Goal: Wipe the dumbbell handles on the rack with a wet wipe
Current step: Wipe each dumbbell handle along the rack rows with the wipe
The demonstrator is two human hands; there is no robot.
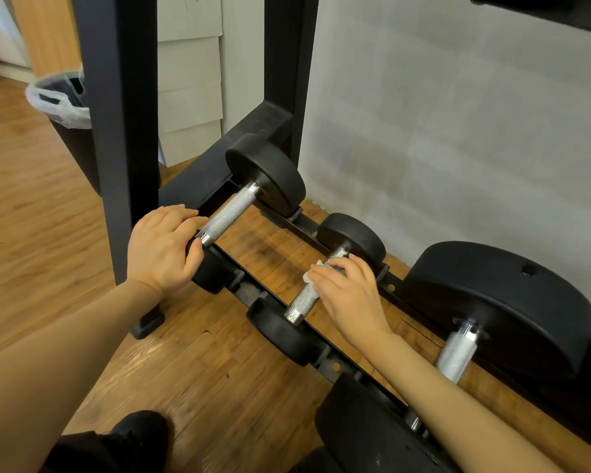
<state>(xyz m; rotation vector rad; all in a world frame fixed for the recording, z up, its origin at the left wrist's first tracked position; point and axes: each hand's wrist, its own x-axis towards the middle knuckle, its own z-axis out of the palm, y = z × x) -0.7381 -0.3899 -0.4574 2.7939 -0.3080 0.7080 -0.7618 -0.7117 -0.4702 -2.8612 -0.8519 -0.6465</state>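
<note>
Three black dumbbells lie across the bottom rails of a black rack (325, 247). My left hand (161, 247) curls over the near head of the leftmost dumbbell, beside its knurled steel handle (227, 213). My right hand (348, 291) wraps a white wet wipe (316, 269) around the upper part of the middle dumbbell's handle (302, 302). The handle of the large right dumbbell (458, 353) is bare, partly behind my right forearm.
A thick black rack upright (120, 131) stands just left of my left hand, another (287, 63) behind. A lined black bin (65, 107) sits at the far left on the wood floor. A grey wall (458, 131) backs the rack. My dark shoe (140, 435) is below.
</note>
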